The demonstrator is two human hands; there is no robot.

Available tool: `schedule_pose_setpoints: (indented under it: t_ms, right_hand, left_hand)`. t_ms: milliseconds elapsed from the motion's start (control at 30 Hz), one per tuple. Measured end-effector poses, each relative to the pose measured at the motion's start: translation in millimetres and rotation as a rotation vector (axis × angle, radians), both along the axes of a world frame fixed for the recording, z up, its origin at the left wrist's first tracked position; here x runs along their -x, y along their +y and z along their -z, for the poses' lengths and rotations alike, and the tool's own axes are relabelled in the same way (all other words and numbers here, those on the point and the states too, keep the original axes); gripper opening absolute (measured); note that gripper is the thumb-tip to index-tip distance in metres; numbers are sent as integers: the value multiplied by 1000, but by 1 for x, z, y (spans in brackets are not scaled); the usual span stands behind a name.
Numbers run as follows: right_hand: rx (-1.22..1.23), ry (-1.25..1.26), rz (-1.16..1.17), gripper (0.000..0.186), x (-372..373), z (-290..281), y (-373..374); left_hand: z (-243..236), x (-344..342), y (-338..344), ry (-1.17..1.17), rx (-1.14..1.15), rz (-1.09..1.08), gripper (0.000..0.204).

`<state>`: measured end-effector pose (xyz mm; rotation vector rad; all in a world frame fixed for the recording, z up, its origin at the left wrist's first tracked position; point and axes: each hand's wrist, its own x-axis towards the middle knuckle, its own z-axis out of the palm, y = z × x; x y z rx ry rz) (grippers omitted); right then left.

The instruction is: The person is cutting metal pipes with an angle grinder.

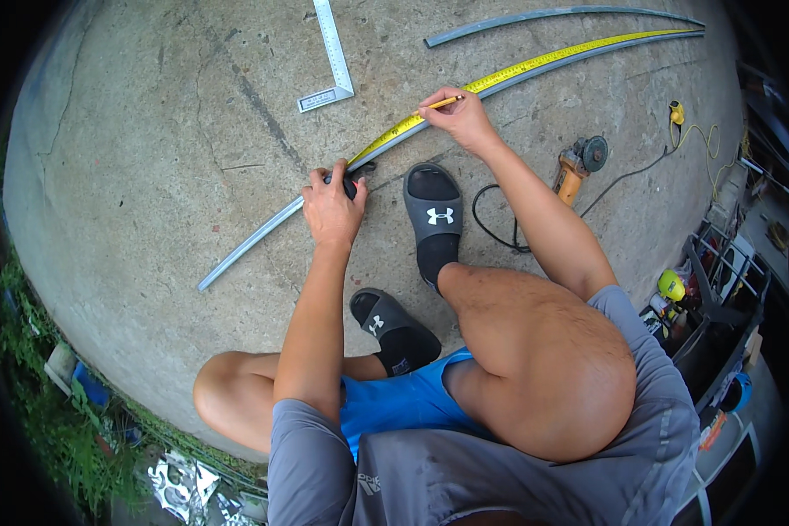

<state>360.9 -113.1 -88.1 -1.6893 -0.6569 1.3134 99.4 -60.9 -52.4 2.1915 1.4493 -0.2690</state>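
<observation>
A long grey metal bar (252, 242) lies on the concrete, running from the left up to the far right. Along it stretches the yellow blade of a tape measure (548, 61). My left hand (331, 210) is closed round the tape's dark case, which is mostly hidden under the fingers. Farther right, my right hand (465, 121) pinches a yellow pencil (441, 103) just over the blade, its tip pointing left and down toward the tape. Whether the tip touches the bar cannot be made out.
A try square (335, 53) lies beyond my hands, and a second metal bar (535, 19) at the far right. An angle grinder (574, 167) with a dark cord rests right of my right forearm. Plug and yellow cord (677, 114) lie farther right. Plants (70, 430) edge the lower left.
</observation>
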Motion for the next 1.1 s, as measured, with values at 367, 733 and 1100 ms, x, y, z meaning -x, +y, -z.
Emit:
schedule_pose_setpoints:
  t_ms: [367, 733, 1100]
  right_hand:
    - [7, 1, -2, 14, 1, 1, -5]
    - [56, -78, -172, 11, 18, 13, -1]
    - [61, -104, -177, 11, 20, 14, -2]
  left_hand:
    - [0, -2, -1, -26, -7, 6, 45]
    - [0, 0, -1, -13, -23, -6, 45]
    - [4, 1, -3, -16, -26, -4, 44]
